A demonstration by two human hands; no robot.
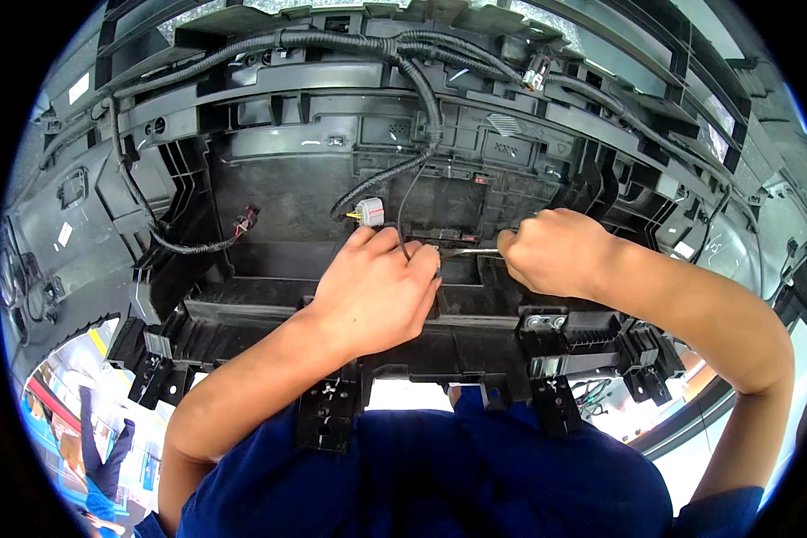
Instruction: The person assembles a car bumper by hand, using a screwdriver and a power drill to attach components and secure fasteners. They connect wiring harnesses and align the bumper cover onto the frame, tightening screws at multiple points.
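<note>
My left hand (377,291) is closed at the middle of a large black plastic car bumper (287,206), its fingers pinched together. A thin black cable (401,208) comes down from the thick wiring harness and ends between those fingers; its tip is hidden there. To the right, my right hand (556,255) makes a fist around a tool with a slim metal shaft (478,252). The shaft points left toward my left fingertips, and the fist hides the handle. Just above my left hand lies a grey connector plug (369,212) with yellow wires, untouched.
A corrugated black wiring harness (332,40) runs along the bumper's far side. Its left branch ends in a small dark connector (246,219). Another connector (535,72) sits at the upper right. Black mounting brackets (325,414) stick out near my body. A person (103,457) shows at lower left.
</note>
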